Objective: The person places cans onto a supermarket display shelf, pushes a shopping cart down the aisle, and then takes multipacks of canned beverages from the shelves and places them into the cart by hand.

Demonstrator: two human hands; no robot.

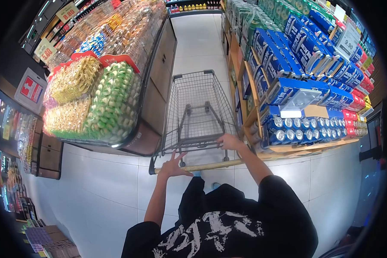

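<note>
A wire shopping cart (193, 92) stands in front of me, its basket showing no goods. Its yellowish handle bar (210, 166) runs across just ahead of my body. My left hand (173, 166) is at the left part of the bar, fingers spread apart and thumb stretched to the right, holding nothing. Beyond the bar, my right hand (230, 142) reaches to the near rim of the basket at the right, its fingers bent at the rim. What those fingers hold, if anything, is too small to make out.
On the left stands a display of packaged snacks (112, 101) with price signs (46, 50). Blue drink cartons (284, 56) and cans (305, 129) fill a wooden shelf (309, 148) close on the right. A tiled aisle (195, 34) runs ahead to bottle shelves (195, 7).
</note>
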